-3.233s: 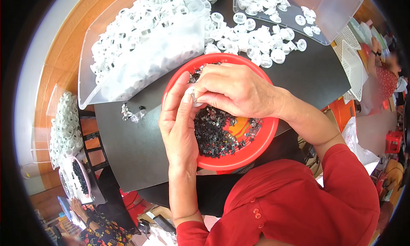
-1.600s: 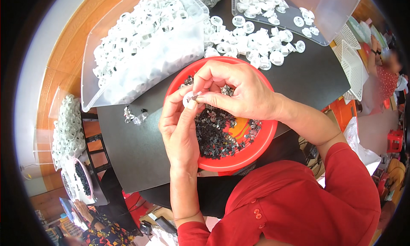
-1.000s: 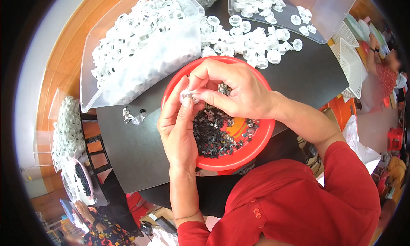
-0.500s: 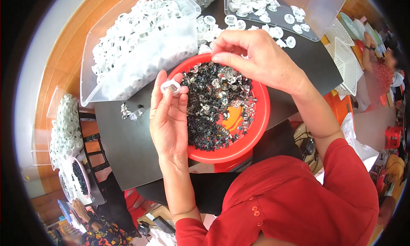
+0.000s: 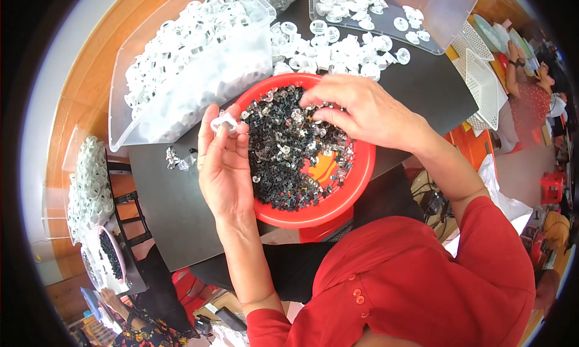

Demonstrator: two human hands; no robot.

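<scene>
My left hand [image 5: 226,172] is closed on a round white plastic part [image 5: 224,123], pinched between thumb and fingers left of the red basin. Into the basin's far right side reaches my right hand [image 5: 362,109], thumb and forefinger bent over the small parts. Whether anything sits between those fingertips I cannot make out. The red basin [image 5: 362,181] holds a spread of small black pieces [image 5: 274,181] mixed with clear plastic pieces [image 5: 283,149]. An orange and yellow patch of its bottom shows through at the right.
A clear bin [image 5: 136,136] heaped with white parts [image 5: 199,39] leans at the back left. Loose white parts [image 5: 338,51] lie behind the basin, near another clear bin [image 5: 434,33]. Few small scraps [image 5: 178,159] rest on the dark table [image 5: 163,214]. Other people sit at both sides.
My right hand has come down from above the basin's far rim to the pieces inside. The left hand still holds the white part. The whole view has shifted slightly.
</scene>
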